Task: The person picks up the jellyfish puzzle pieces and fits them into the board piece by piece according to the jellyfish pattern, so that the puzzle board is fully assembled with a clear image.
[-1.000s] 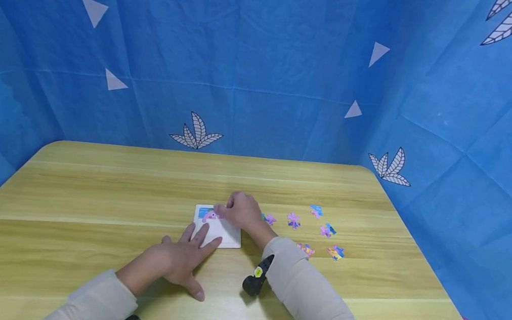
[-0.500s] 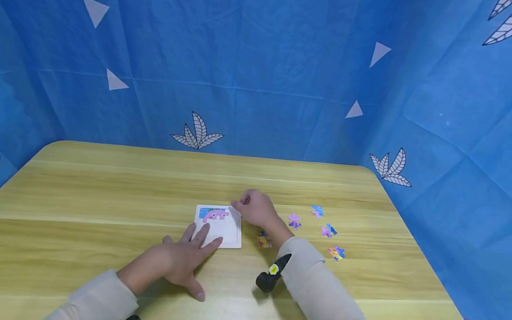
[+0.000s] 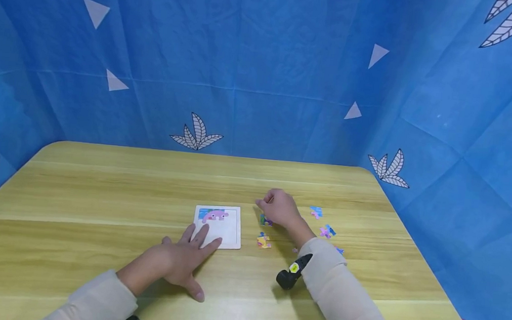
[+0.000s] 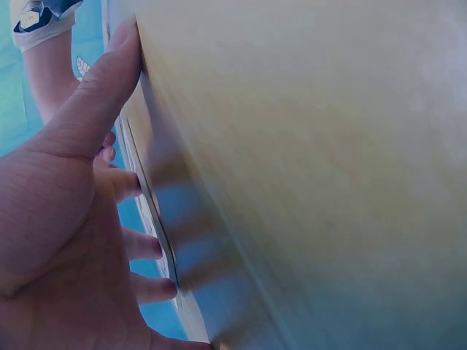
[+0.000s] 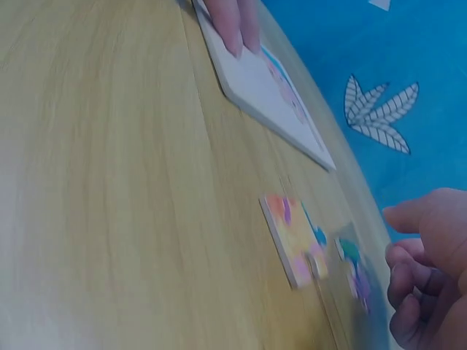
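My left hand [image 3: 178, 260] is spread out, its fingertips resting on the lower left of a white puzzle tray [image 3: 229, 235]. Along the tray's top edge lie fitted jigsaw pieces [image 3: 213, 214] showing a pink animal against blue. Right of the tray, my right hand [image 3: 281, 208] hovers above loose jigsaw pieces, fingers loosely curled and thumb apart, with nothing seen between them. Just below its fingertips lies a green and purple piece [image 3: 266, 220]. In the right wrist view, a yellow and orange piece [image 5: 295, 240] lies nearer the camera. The right hand and forearm hide other pieces.
Farther right on the wooden table [image 3: 98, 187] lie a blue and pink piece [image 3: 316, 212] and a pink and dark blue piece [image 3: 327, 231]. Another piece [image 3: 340, 250] peeks out beside the right sleeve. A blue patterned cloth [image 3: 264, 69] hangs behind the table.
My right hand has left the fitted pieces at the tray's top and moved right over the loose ones, uncovering some and covering others. The left hand has stayed put.
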`<state>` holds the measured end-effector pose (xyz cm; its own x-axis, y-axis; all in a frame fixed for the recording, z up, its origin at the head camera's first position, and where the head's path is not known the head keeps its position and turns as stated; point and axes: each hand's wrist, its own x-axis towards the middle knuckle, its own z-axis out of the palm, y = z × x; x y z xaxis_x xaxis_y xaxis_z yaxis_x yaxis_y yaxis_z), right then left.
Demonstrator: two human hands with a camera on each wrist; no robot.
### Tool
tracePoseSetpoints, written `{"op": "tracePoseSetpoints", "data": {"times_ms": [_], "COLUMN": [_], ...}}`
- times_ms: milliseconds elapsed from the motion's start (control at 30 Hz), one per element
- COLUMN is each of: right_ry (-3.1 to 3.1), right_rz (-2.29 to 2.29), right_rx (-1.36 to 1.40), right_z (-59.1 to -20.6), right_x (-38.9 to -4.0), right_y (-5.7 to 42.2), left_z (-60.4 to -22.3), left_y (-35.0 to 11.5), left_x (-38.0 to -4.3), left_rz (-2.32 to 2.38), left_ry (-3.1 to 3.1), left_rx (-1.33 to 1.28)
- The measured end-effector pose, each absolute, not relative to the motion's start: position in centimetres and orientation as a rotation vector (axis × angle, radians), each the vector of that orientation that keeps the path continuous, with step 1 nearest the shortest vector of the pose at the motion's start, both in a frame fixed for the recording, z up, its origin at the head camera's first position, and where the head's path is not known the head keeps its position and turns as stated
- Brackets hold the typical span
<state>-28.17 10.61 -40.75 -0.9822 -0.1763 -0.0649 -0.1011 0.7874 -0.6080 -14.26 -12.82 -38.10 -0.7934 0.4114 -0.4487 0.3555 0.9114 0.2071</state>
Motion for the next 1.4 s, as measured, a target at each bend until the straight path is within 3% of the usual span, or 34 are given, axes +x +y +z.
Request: {"op": "tracePoseSetpoints", "data": {"times_ms": [1400], "right_ry": [2.906], "right_rz": [-0.847], "right_rx": [0.062], "right_z": [-40.4], "right_x": [-27.6], "right_y": [22.2], "left_z": [-38.5], "left_y": [-13.0], "left_x": [-14.3], "left_rz": [0.147], "left_ry": [2.582], "left_rx": [0.544]}}
